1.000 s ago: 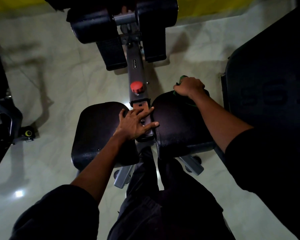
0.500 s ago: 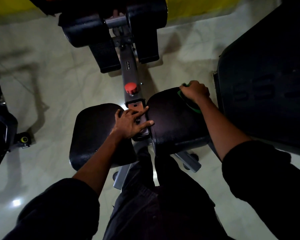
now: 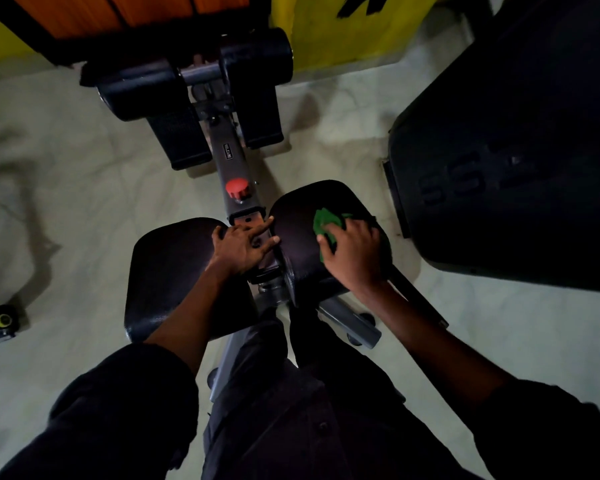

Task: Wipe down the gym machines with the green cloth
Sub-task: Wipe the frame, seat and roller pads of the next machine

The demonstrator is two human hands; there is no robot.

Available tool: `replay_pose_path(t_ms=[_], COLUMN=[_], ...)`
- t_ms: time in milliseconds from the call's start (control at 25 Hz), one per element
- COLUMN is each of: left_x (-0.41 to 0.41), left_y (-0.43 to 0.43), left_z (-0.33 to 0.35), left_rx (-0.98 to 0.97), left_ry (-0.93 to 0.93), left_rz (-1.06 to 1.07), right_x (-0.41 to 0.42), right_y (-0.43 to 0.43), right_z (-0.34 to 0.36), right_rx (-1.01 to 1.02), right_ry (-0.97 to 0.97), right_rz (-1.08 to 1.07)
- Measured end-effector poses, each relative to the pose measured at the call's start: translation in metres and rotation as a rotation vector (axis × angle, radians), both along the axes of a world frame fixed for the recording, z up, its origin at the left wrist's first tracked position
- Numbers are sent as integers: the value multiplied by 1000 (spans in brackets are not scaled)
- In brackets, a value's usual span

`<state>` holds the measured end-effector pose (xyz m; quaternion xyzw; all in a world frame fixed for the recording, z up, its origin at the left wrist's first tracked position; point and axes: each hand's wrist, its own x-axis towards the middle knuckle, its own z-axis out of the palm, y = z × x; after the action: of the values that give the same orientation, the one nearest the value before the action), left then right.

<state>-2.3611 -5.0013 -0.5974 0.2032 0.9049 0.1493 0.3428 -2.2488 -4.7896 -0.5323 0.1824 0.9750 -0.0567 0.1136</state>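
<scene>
A gym machine stands below me with two black seat pads side by side. The green cloth (image 3: 326, 225) lies bunched on the right pad (image 3: 297, 216), and my right hand (image 3: 352, 252) presses on it with the fingers over the cloth. Spread flat, my left hand (image 3: 245, 245) rests on the metal bracket between the pads, its fingers touching the right pad's inner edge. The left pad (image 3: 168, 268) is partly under my left forearm.
A grey centre beam with a red knob (image 3: 237, 188) runs forward to black roller pads (image 3: 257, 60) and foot plates. A big black padded bench (image 3: 520, 161) stands close on the right. Pale tiled floor (image 3: 84, 188) surrounds the machine; a yellow wall is ahead.
My right hand slid the cloth from the far right edge of the right pad inward toward its middle. The left hand stayed on the bracket. The camera tilted up a little.
</scene>
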Motion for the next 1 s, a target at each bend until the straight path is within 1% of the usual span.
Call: replay_pose_path(t_ms=[80,120,200,280,360,440,560,640,720,800,880,1000], left_x=[2,5,16,32,42,45,47,50,53,54,53,48], left_y=[-2,-5,-15,-30,-43,-48,-44,-45,-51,-57,-57,-54], left_z=[4,6,11,14,15,14,17,21,24,26,29,28], left_rx=[28,49,81,71,60,74,74,80,100,95,61,54], left_ry=[11,5,-33,-8,69,119,175,220,258,294,293,247], left_rz=[5,-1,-27,-100,-201,-223,-170,-131,-64,65,182,192], right_x=[-7,-15,-33,-40,-34,-16,26,46,46,29,18,34], right_y=[5,15,37,41,21,-6,-44,-60,-68,-74,-82,-81], right_z=[-5,-8,-11,-12,-11,-7,-8,-12,-14,-12,-9,-15], right_rx=[-56,-69,-86,-88,-31,-17,-92,-105,-94,-85,-72,-86], right_ry=[-2,-34,-150,-209,-153,-28,160,225,247,218,187,206], right_rz=[79,85,-1,-107,-127,-113,-48,46,133,155,171,289])
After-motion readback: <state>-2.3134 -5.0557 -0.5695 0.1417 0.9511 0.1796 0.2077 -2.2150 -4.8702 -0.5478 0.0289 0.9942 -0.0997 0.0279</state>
